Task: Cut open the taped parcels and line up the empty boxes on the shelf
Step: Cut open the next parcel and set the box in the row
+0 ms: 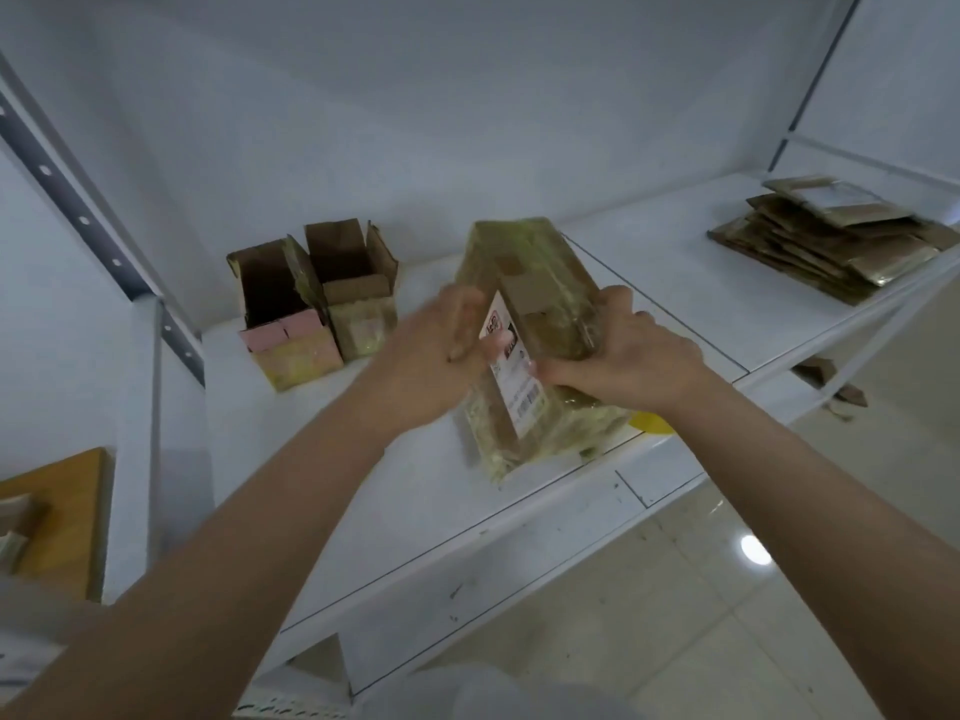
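Standing on end near the front edge of the white shelf (675,283), one taped parcel (540,324) is held between two hands. It is wrapped in glossy yellowish tape and carries one white printed label (511,366) on the face toward the person. The right hand (631,356) grips its right side, fingers curled over the top and thumb lying across the label. The left hand (431,356) is blurred; it lies against the parcel's left side, and whether its fingers close on the parcel cannot be told. To the left stand two opened boxes, touching side by side: first box (283,324), second box (356,298), flaps up. At the shelf's far right lies one stack of flattened cardboard (826,241).
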`<state>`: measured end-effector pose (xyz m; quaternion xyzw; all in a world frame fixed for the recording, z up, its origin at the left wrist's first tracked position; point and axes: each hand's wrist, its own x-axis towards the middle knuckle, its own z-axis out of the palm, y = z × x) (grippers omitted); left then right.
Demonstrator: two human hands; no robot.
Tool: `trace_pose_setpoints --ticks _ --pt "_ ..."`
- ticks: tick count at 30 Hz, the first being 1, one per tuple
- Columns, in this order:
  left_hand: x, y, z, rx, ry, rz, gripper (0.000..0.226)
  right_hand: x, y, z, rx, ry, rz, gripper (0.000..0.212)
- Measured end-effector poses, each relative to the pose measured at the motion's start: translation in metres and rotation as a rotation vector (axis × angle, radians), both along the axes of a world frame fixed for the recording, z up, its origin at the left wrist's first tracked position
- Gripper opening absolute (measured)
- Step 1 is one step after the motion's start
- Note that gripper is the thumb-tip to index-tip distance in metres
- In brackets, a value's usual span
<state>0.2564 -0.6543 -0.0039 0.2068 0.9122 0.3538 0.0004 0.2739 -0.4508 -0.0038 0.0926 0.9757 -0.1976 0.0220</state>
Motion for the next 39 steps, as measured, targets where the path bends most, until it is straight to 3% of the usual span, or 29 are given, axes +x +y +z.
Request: trace_pose_setpoints --ticks 3,7,10,13,18,26,31,34,36,39 --pt "0.011 0.003 -0.024 0.260 -0.331 0.008 0.052 0.010 -0.012 -0.019 -0.112 0.003 0.009 0.095" --pt "0.016 -0.008 -0.054 0.371 -0.422 0.085 0.051 0.023 -0.021 -0.051 -0.374 0.026 0.008 0.060" --pt "0.025 -0.010 -0.069 0.418 -0.433 0.066 0.056 0.031 -0.018 -0.072 -0.505 0.050 -0.043 0.054" --pt "0.036 -0.009 -0.089 0.486 -0.384 0.050 0.066 0.043 -0.017 -0.088 -0.612 0.059 -0.064 0.055" --pt "0.051 -0.003 -0.109 0.599 -0.356 0.130 0.070 0.059 -0.022 -0.093 -0.723 0.145 -0.076 0.082" --pt "0.059 0.010 -0.102 0.803 -0.298 0.187 0.073 0.068 -0.028 -0.091 -0.731 0.318 -0.030 0.068" --pt "0.060 0.016 -0.077 0.783 -0.059 0.206 0.047 0.068 -0.027 -0.067 -0.626 0.536 0.022 0.074" --pt "0.060 0.023 -0.061 0.753 0.083 0.257 0.056 0.064 -0.027 -0.055 -0.468 0.652 -0.012 0.079" --pt "0.059 0.024 -0.055 0.737 0.129 0.251 0.058 0.064 -0.029 -0.048 -0.526 0.697 -0.047 0.076" --pt "0.059 0.022 -0.051 0.707 0.170 0.223 0.059 0.068 -0.032 -0.040 -0.718 0.765 -0.065 0.053"
